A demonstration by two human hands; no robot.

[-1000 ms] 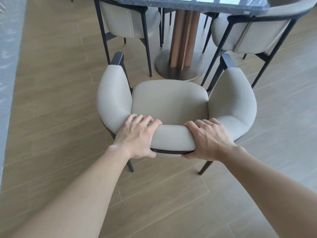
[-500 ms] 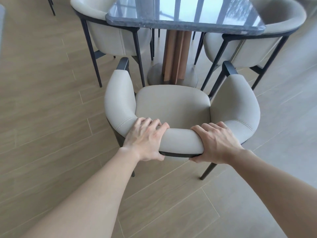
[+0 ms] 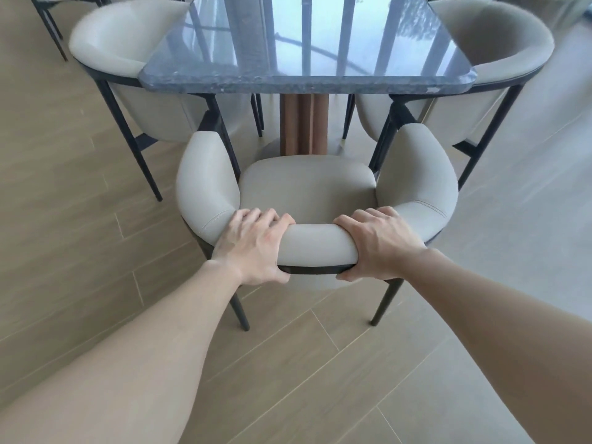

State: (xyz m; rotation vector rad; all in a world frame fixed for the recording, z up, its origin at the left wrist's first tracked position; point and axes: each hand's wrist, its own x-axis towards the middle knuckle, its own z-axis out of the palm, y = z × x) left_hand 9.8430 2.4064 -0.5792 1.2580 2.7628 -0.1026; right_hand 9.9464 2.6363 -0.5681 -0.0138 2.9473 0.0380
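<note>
**Grip.** The left hand (image 3: 253,246) and the right hand (image 3: 379,243) both grasp the backrest (image 3: 317,243) of the chair (image 3: 307,187). The fingers curl over the padded roll toward the seat, and the thumbs hook under the dark frame rail on the near side. A short span of padding lies bare between the two hands.

**Position.** The chair stands directly ahead of the hands with its seat facing away. The legs in view appear to rest on the floor (image 3: 320,363). The front edge of the seat lies near the pedestal (image 3: 302,123), just short of the edge of the table (image 3: 304,83).

**Procedure.** The step in hand appears to be sliding the chair in under the table.
- Push evenly with both hands so the seat runs straight toward the pedestal. Unequal force would likely swing one armrest sideways.
- Use the thumbs under the rail to take a little weight off the rear legs (image 3: 240,310). This should reduce scraping.

**Obstructions.**
- Beyond the left hand, the left neighbouring chair (image 3: 105,43) has its dark legs just beside the near chair's left armrest tip.
- Beyond the right hand, the right neighbouring chair (image 3: 499,36) crowds the right tip likewise.
- Whether the frames touch cannot be told.
- Whether the armrests will pass beneath the table edge cannot be judged from this view, so advance slowly.
- The pedestal limits forward travel.
</note>
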